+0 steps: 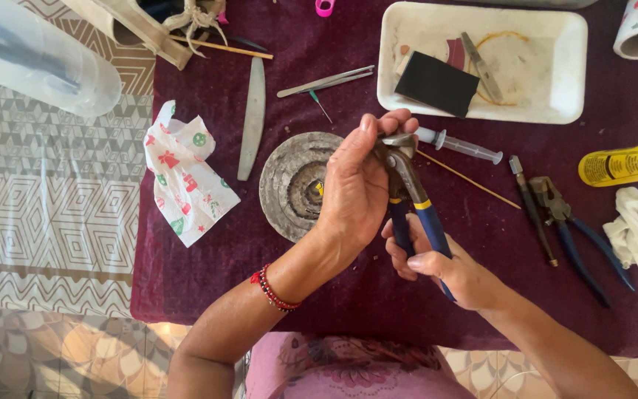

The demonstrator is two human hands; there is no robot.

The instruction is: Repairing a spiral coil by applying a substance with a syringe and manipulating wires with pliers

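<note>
Right hand (452, 270): wrapped around the blue handles of pliers (411, 199).
Left hand (359, 181): fingertips at the pliers' metal head, holding something too small to make out.
Beneath: round grey disc (293, 185) on maroon-covered table (208, 281).
Nearby: syringe (458, 145), white tray (481, 63), second pliers (566, 225), yellow bottle (625, 164).

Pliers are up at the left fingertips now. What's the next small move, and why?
Probably a gentle squeeze of the blue handles with the right hand. The pliers have their head at the left hand fingertips, just above the round grey disc. Whatever is pinched there is hidden, so squeeze slowly.
</note>
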